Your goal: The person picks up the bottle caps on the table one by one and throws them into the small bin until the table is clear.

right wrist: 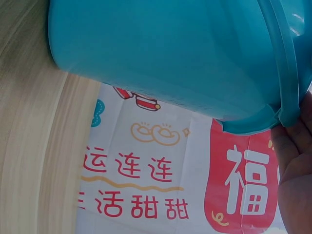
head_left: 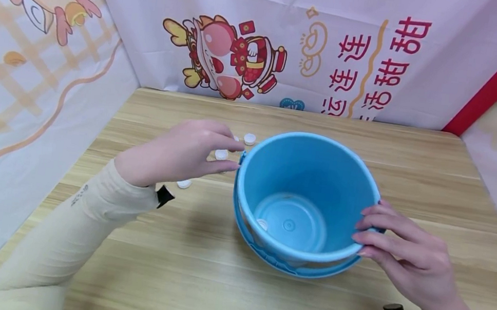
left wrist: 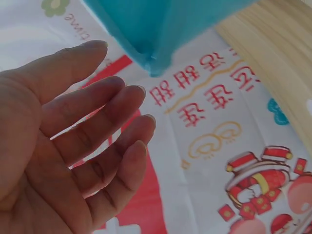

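Note:
A light blue plastic bucket (head_left: 312, 168) stands on the wooden table, its mouth facing up toward the head camera. Its handle (head_left: 299, 271) hangs down along the near side. One small white cap (head_left: 262, 224) lies inside, close to the near wall. My right hand (head_left: 417, 258) grips the rim on the right, fingertips bent over the edge; the right wrist view shows it beside the handle joint. On the other side my left hand (head_left: 183, 152) reaches toward the left handle joint with loose, parted fingers. In the left wrist view its fingers (left wrist: 117, 102) hold nothing.
Several white round caps lie left of the bucket, among them one cap (head_left: 249, 138) by the rim, another cap (head_left: 221, 155) beneath my left hand and a nearer cap (head_left: 184, 184). A printed cloth (head_left: 331, 10) rises behind the wooden table (head_left: 159, 278).

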Motion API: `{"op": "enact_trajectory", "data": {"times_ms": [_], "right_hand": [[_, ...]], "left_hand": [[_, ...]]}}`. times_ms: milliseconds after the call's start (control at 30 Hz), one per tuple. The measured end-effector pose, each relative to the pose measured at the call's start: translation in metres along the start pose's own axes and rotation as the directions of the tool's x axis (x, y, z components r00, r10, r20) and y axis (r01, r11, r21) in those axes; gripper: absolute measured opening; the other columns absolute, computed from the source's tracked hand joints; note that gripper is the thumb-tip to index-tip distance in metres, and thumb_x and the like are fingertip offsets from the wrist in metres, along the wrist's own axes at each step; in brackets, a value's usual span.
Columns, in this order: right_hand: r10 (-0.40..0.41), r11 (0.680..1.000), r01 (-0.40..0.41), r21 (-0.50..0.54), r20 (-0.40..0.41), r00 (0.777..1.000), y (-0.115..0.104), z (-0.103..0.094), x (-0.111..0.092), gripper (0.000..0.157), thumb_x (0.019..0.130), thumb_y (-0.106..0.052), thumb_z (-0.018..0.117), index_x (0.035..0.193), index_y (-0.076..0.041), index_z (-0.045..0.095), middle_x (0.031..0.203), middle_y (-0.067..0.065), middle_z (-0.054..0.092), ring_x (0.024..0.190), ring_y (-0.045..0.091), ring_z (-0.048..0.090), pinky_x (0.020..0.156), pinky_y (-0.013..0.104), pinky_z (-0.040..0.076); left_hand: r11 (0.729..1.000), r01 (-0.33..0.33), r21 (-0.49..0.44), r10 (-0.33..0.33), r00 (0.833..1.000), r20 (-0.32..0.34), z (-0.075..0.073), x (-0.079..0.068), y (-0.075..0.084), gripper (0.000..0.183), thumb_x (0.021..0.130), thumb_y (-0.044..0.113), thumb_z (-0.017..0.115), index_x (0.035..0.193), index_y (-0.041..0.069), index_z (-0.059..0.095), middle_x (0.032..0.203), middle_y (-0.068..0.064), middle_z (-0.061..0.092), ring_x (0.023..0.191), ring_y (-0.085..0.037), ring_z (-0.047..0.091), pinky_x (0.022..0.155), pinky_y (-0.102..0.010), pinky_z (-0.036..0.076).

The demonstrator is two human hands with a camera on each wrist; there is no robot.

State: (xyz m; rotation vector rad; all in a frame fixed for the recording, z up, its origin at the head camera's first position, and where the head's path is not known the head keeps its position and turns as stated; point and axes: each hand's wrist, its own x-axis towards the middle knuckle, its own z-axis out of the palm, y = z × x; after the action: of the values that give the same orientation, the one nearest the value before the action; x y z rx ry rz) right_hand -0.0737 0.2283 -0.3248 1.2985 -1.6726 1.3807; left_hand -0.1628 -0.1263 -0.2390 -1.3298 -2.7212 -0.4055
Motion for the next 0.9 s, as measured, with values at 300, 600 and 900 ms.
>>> {"op": "enact_trajectory", "data": {"times_ms": [300,600,900], "right_hand": [[0.011,1.0,-0.011,-0.012,0.009,1.0,0.0,-0.001,0.0,0.026,0.087,-0.011,0.075,0.087,0.015,0.071,0.092,0.023,0.069,0.108,0.027,0.062,0.109,0.039,0.036],[-0.001,1.0,0.001,-0.009,0.001,1.0,0.0,0.0,0.001,0.024,0.088,-0.01,0.074,0.086,0.014,0.071,0.092,0.022,0.07,0.108,0.028,0.063,0.11,0.04,0.036],[-0.007,1.0,0.007,-0.016,0.001,1.0,0.0,0.001,0.002,0.024,0.088,-0.01,0.074,0.086,0.014,0.071,0.092,0.022,0.07,0.107,0.028,0.063,0.109,0.04,0.036]], "left_hand": [[0.995,0.099,-0.021,-0.098,0.994,0.046,0.012,-0.017,-0.022,0.037,0.086,0.025,0.08,0.116,0.006,0.073,0.109,-0.009,0.071,0.101,-0.025,0.067,0.088,-0.042,0.055],[0.992,0.115,-0.05,-0.113,0.993,0.045,0.034,-0.027,-0.047,0.034,0.084,0.024,0.082,0.112,0.006,0.075,0.1,-0.006,0.072,0.085,-0.018,0.066,0.076,-0.036,0.057],[0.975,0.205,-0.088,-0.196,0.976,0.099,0.058,-0.039,-0.076,0.03,0.085,0.019,0.08,0.11,0.004,0.075,0.101,-0.007,0.073,0.087,-0.02,0.068,0.076,-0.037,0.056]]}}
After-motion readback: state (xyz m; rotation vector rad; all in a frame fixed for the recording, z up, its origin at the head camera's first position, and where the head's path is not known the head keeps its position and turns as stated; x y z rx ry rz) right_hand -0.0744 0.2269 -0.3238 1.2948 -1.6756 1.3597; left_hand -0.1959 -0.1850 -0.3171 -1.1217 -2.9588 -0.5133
